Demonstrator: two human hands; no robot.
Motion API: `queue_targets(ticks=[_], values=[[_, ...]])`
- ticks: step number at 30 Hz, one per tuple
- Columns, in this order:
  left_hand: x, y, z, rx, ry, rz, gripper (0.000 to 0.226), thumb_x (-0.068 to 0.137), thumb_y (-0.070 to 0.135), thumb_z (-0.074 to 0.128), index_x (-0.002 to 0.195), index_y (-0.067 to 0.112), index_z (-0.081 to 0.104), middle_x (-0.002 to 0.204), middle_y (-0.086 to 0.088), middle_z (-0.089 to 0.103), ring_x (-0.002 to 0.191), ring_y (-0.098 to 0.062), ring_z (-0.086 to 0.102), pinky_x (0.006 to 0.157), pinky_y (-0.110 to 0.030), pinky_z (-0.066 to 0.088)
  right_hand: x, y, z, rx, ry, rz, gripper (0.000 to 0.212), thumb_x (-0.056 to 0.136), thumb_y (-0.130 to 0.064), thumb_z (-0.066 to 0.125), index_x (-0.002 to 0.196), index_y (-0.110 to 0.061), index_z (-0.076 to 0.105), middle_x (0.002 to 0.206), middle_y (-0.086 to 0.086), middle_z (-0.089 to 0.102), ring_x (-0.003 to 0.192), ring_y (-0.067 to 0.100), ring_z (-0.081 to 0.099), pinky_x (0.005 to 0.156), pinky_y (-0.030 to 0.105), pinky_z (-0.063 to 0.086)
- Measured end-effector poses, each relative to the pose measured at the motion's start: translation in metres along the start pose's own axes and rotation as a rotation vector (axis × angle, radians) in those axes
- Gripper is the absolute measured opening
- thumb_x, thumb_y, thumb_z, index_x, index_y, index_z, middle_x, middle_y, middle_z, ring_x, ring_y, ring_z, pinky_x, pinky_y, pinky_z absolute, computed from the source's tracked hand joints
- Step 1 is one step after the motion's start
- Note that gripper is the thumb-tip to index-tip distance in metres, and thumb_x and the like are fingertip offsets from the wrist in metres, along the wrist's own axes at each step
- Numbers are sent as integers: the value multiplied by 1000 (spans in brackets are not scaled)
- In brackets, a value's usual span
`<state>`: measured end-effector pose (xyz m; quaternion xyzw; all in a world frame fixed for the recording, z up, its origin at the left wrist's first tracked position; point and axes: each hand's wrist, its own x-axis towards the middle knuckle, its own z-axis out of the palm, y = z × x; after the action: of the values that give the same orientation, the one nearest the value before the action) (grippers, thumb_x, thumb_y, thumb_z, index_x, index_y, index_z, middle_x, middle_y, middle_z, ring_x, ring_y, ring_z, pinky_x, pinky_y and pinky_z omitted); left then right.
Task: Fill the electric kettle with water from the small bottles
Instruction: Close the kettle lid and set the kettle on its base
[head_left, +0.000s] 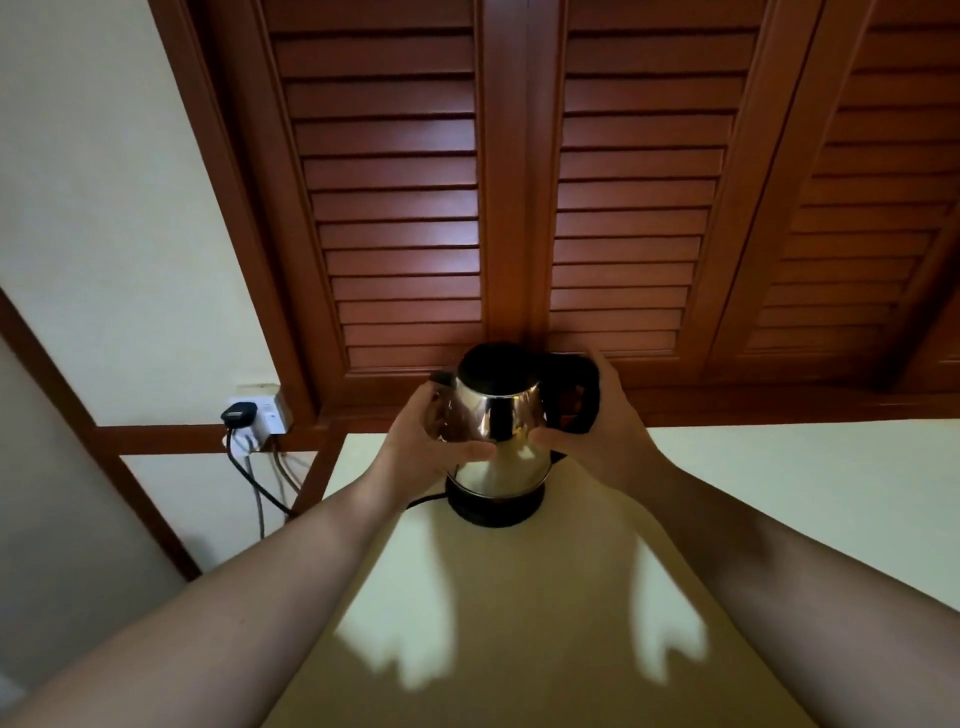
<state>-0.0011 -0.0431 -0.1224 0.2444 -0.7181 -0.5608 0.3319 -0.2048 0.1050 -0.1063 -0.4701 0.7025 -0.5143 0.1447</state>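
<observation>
Steel kettle (496, 436) upright on black base (496, 509), at far end of pale table (519, 623), close before louvred wooden doors (519, 182). Lid black, closed. Spout to left, black handle (579, 395) to right.

Left hand (431, 447) wrapped round left side of kettle body: fingers curled over spout side, thumb (470, 451) laid across front of steel. Gripping kettle.

Right hand (597, 431) closed round handle side: fingers over outer edge of handle, thumb (550, 436) pressed on front of body. Gripping kettle. Thumb tips near each other on steel front, not touching.

Both forearms bare, reaching in from lower corners, casting shadows on table with bright patches between.

Contact between kettle and base: appears seated, bottom rim meeting base all round on visible side; cannot tell if lifted slightly.

Black cord (421, 501) leaving base to left, off table edge. Wall socket (260, 413) at left on cream wall, black plug (236, 415) inserted; further cables hanging beneath.

Water level inside kettle: cannot tell, lid shut.
</observation>
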Motion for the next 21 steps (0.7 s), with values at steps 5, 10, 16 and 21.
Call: queue_targets(ticks=[5,10,16,21], values=[[1,-13,-2,-38,17,-37,74,61,-4,97,122,21,61,107,0,77,101,-19,73,85,-31,59,3,7,9,-16,6,21,128,53,-46,96,157,-34,22,145,-14,51,136,9,49,112,44,48],[3,-15,-1,-51,14,-37,84,59,-2,98,128,26,60,116,1,76,110,-18,73,91,-33,59,4,10,9,7,19,15,126,56,-40,98,158,-31,24,143,-17,53,135,4,49,114,45,46],[-2,-21,-1,-23,-6,-46,87,60,2,99,132,29,58,116,3,76,107,-13,74,87,-29,58,-3,20,14,54,16,40,129,60,-35,99,161,-29,18,150,-11,49,138,7,47,116,45,44],[0,-19,-3,-22,-22,-67,77,59,8,100,123,23,59,116,-6,75,110,-30,72,92,-42,60,-4,21,16,43,29,35,131,58,-46,95,160,-33,15,152,-11,46,142,8,42,118,43,41]])
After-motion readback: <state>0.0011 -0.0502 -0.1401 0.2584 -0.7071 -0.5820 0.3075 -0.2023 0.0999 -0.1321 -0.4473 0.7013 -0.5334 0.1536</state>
